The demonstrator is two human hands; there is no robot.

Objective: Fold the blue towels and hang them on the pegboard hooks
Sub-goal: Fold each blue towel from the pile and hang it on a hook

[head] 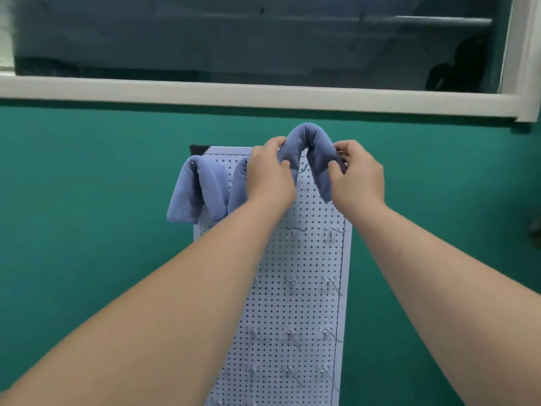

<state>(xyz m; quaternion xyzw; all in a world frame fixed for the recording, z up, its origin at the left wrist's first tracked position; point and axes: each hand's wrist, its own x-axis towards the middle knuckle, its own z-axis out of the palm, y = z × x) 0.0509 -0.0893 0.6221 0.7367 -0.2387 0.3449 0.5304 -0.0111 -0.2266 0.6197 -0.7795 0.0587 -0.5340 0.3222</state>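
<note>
A folded blue towel arches like an upside-down U at the top right of the white pegboard. My left hand grips its left leg and my right hand pinches its right leg. A wire hook shows just under the arch between my hands. Another folded blue towel hangs draped over the board's top left corner. A third blue towel hangs beside it, partly hidden behind my left hand and forearm.
Rows of bare metal hooks stick out of the pegboard below the towels. The board stands against a green wall. A white window frame runs across above it.
</note>
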